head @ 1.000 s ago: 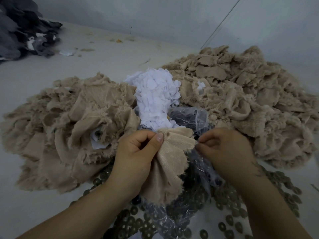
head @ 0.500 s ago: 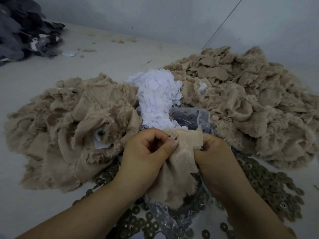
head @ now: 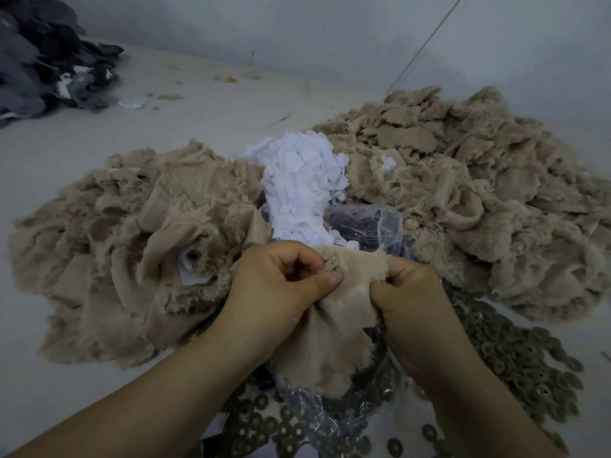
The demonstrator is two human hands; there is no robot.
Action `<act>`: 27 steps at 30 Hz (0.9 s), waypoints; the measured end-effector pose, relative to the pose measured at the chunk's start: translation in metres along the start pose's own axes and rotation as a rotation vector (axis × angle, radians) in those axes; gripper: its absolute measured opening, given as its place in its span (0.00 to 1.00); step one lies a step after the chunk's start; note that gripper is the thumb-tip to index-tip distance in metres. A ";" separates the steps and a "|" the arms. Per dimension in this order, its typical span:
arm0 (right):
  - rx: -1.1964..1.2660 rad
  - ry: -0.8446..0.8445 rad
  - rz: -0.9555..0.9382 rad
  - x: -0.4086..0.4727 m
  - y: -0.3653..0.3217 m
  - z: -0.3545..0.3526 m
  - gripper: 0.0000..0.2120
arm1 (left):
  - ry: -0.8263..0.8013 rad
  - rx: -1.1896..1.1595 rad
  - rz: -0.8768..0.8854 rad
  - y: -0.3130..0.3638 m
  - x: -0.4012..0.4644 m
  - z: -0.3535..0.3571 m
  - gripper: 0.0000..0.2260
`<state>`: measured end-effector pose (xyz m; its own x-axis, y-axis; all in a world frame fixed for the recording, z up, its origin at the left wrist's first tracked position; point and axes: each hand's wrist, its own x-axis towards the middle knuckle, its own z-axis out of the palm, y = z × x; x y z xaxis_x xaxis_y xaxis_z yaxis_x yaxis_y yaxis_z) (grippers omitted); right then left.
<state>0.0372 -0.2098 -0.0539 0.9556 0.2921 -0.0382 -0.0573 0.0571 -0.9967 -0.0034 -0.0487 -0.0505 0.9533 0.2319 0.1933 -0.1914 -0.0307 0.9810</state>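
Both the left hand [head: 281,285] and the right hand [head: 410,299] are pinching a frayed beige fabric piece [head: 330,328] over the grey table [head: 198,117]; no writing is showing anywhere.

Light around my hands is dim, cool and diffuse, with soft shadows and no glare. Detail is slightly soft, and wide-angle distortion bends the edges.
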 end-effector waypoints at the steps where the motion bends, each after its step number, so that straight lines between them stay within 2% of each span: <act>1: 0.010 0.021 0.022 0.001 0.000 -0.001 0.05 | 0.013 0.015 -0.001 0.000 0.001 -0.001 0.07; 2: 0.043 0.040 0.045 0.001 -0.001 -0.002 0.06 | 0.022 0.036 0.001 0.001 0.001 -0.001 0.07; 5: 0.114 0.019 0.078 0.001 -0.001 -0.001 0.29 | 0.015 0.124 0.023 0.001 0.001 -0.002 0.07; 6: 0.082 -0.015 0.039 0.000 -0.001 0.000 0.31 | 0.009 0.136 0.026 0.002 0.000 -0.002 0.07; 9: 0.056 -0.027 -0.011 -0.003 -0.001 0.002 0.16 | -0.009 0.115 0.015 0.004 -0.001 0.000 0.06; 15: 0.181 -0.005 -0.004 -0.004 -0.003 0.004 0.14 | -0.032 -0.168 -0.158 0.005 -0.001 -0.001 0.06; 17: 0.180 0.015 -0.023 -0.005 -0.003 0.005 0.13 | -0.041 -0.246 -0.205 0.004 -0.002 0.002 0.02; 19: 0.154 0.042 -0.030 -0.006 -0.004 0.006 0.11 | -0.029 -0.272 -0.211 0.003 -0.003 0.004 0.03; 22: 0.122 0.054 -0.048 -0.009 -0.006 0.008 0.07 | 0.021 -0.095 -0.115 0.000 -0.003 0.004 0.09; 27: 0.120 0.088 0.013 -0.009 -0.004 0.013 0.05 | 0.113 0.349 0.290 0.008 -0.005 0.010 0.07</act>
<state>0.0251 -0.2006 -0.0491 0.9759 0.2090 -0.0621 -0.0985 0.1690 -0.9807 -0.0078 -0.0595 -0.0438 0.8367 0.2693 0.4768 -0.3382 -0.4306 0.8368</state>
